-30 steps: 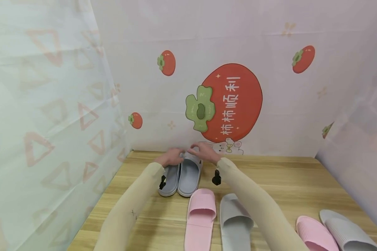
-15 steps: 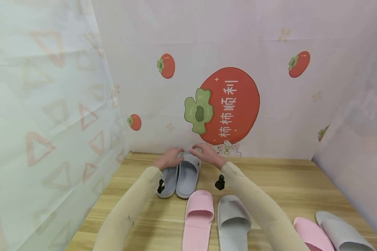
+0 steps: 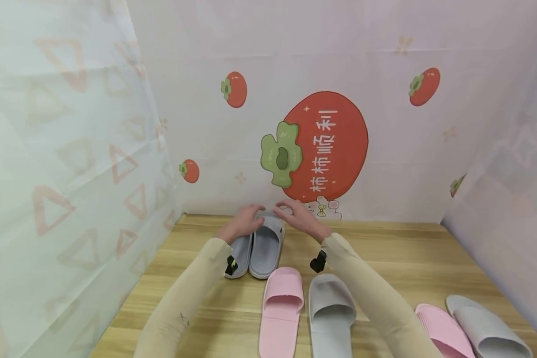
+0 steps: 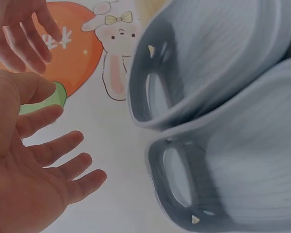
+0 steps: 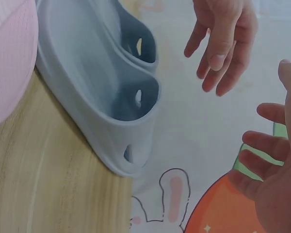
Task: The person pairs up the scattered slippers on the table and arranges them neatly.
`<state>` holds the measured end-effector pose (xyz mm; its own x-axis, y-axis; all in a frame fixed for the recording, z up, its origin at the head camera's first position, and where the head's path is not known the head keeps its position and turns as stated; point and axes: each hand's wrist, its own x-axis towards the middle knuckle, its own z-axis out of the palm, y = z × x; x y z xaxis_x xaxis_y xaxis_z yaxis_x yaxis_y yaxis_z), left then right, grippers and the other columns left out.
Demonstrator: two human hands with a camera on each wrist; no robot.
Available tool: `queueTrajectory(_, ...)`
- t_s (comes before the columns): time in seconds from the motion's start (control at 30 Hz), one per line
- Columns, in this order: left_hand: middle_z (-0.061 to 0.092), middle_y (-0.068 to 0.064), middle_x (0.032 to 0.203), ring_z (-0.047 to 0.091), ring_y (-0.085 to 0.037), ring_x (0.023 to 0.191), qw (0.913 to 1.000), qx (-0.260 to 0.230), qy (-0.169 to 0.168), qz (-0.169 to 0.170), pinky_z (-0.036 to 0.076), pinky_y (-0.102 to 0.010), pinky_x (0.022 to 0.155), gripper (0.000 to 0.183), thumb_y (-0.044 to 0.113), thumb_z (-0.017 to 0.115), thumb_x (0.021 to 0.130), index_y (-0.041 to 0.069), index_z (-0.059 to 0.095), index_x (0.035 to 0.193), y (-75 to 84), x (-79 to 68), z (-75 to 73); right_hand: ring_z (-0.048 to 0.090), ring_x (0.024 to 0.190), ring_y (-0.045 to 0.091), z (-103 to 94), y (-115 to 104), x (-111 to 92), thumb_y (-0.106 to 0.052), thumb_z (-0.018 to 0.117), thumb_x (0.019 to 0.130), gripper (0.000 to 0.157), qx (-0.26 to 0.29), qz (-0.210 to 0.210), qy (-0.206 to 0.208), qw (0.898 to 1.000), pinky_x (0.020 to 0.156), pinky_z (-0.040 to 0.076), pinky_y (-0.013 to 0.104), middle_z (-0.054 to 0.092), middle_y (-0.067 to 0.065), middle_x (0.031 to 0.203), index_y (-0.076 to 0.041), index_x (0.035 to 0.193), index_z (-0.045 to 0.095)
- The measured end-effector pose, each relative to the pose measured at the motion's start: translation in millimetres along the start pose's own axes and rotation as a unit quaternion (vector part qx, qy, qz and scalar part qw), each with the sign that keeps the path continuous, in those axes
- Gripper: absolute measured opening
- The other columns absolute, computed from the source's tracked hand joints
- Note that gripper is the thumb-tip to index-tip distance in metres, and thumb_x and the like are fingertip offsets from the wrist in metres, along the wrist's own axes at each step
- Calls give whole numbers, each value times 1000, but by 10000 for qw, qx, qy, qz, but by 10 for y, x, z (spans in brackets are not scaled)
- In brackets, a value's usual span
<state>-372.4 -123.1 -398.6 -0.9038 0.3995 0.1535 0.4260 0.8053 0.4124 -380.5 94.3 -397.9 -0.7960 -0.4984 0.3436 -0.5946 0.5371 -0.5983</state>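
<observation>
A pair of blue-grey slippers stands side by side at the back of the wooden surface, the right slipper (image 3: 266, 251) in fuller view and the left slipper (image 3: 239, 258) partly behind the left hand and wrist. My left hand (image 3: 243, 223) hovers over the toe end with fingers spread and relaxed. In the left wrist view, this hand (image 4: 43, 160) shows bare wall between it and the slippers. Off to the right of the toes, my right hand (image 3: 301, 219) is loosely bent and holds nothing. Its fingers (image 5: 266, 145) appear apart from the slippers in the right wrist view.
Nearer me lie a pink slipper (image 3: 280, 318) and a grey slipper (image 3: 332, 318), the latter close to my right sleeve. Farther right sit another pink slipper (image 3: 443, 328) and grey slipper (image 3: 488, 325). A printed cloth wall (image 3: 215, 189) rises behind the wooden surface (image 3: 385, 258).
My hands have drawn a little farther apart above the blue-grey slippers, the right one shifting rightward. The slippers stay in place while the head view moves slightly.
</observation>
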Motion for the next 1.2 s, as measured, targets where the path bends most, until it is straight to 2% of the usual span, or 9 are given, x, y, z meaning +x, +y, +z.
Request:
queueTrajectory(0.1,55,-19,138,50,-33,130,9999,-152,-33,-20,42,-48,107,43,22,54,98,3,53,137,41,-27,3,59,122,29,-26,-33,-43,-36,56,99,41,26,-143,76,9999,97,51,49,65,12,128,-7,127,63)
queueTrajectory(0.23,57,-20,136,51,-35,129,9996,-185,45,206,42,-49,107,42,21,53,98,1,54,135,58,-51,24,58,122,28,-67,-102,-114,-32,57,99,38,94,-326,274,9990,98,49,49,65,14,127,-6,127,63)
queueTrajectory(0.47,59,-21,132,51,-38,128,9979,-260,264,535,39,-49,109,40,16,54,96,-4,55,132,53,-96,75,55,127,27,-103,-186,-256,-34,56,100,40,376,-257,343,9984,97,50,52,63,10,132,-9,131,61)
queueTrajectory(0.77,54,-17,139,46,-34,133,9987,-438,94,231,38,-49,110,42,23,53,99,4,52,137,91,-174,125,51,133,29,-119,-203,-432,-31,59,98,40,391,-735,556,9950,105,44,52,60,8,138,-10,133,60)
queueTrajectory(0.93,54,-19,137,47,-35,131,9977,-557,129,354,39,-51,108,41,20,54,99,2,53,135,103,-206,168,54,130,26,-164,-204,-516,-28,60,98,39,354,-996,602,9926,105,44,51,59,3,140,-14,135,59)
queueTrajectory(1.0,55,-19,135,48,-36,130,9972,-592,167,434,40,-51,107,40,19,54,99,1,54,134,107,-220,194,54,130,26,-191,-208,-552,-26,60,98,38,332,-1067,581,9920,108,41,52,58,1,141,-16,135,59)
queueTrajectory(1.2,58,-17,135,50,-35,130,9956,-630,234,658,39,-50,109,39,16,56,98,-1,55,133,154,-269,282,54,129,30,-253,-220,-721,-24,63,96,38,87,-744,627,9952,106,42,54,61,9,135,-11,131,61)
